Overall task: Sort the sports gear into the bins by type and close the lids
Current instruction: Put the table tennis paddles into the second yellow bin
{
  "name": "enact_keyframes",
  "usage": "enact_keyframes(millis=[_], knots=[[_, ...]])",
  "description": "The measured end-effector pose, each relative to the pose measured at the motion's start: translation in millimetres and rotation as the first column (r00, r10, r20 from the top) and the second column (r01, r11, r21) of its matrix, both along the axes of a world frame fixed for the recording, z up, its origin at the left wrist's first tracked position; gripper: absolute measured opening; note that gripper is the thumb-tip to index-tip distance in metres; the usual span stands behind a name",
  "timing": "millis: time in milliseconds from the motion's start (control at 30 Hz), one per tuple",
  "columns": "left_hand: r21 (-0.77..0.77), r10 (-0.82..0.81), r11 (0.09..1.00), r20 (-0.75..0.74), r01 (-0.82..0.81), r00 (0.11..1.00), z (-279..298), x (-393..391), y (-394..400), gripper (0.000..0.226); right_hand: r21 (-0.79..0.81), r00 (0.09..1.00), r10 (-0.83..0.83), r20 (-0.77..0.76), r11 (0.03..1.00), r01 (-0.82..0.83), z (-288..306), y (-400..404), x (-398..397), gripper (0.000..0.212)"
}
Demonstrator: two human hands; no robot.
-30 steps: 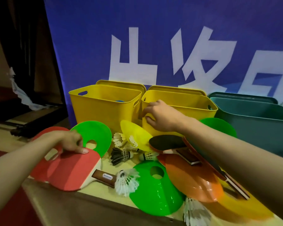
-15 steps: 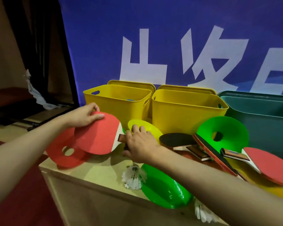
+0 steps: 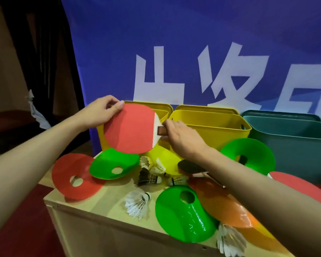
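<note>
Both hands on it now, left hand (image 3: pixel 100 113) pinching the red paddle (image 3: pixel 131 128) by its rim, right hand (image 3: pixel 180 137) gripping the handle, hovering before the left yellow bin (image 3: pixel 162 113), and a loose handover could drop it onto the shuttlecocks (image 3: pixel 150 169).

Both bare forearms reach forward, raised. The left hand (image 3: pixel 100 112) pinches with thumb and fingers. The right hand (image 3: pixel 182 138) is curled closed, knuckles up.

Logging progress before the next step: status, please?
Both hands on the red paddle: left hand pinching blade edge, right hand on its handle. Paddle raised before left yellow bin. Cones, shuttlecocks unsorted on table.
</note>
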State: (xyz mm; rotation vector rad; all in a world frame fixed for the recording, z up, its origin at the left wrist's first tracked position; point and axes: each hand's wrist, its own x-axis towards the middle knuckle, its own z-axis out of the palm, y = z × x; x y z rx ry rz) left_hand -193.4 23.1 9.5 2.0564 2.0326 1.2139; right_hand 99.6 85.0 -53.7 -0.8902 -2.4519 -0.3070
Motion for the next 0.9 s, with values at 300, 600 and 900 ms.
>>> enact_keyframes(millis=[300, 600, 900], knots=[[-0.169, -0.166, 0.978, -0.295, 0.119, 0.941, -29.9, 44.3, 34.2, 0.027, -0.268, 0.947, -0.219, -0.236, 0.951, 0.154, 43.7, 92.4, 111.9, 0.029], [-0.364, -0.339, 0.910, -0.382, 0.198, 0.859, -48.5, 101.9, 58.2, 0.024, -0.393, 0.924, -0.379, -0.056, 0.859, 0.329, 35.9, 187.2, 133.1, 0.028], [-0.394, -0.381, 0.900, -0.503, 0.186, 0.776, -61.9, 116.7, 65.0, 0.060, -0.338, 0.918, -0.368, 0.150, 0.853, 0.397, 30.2, 197.0, 138.9, 0.043]])
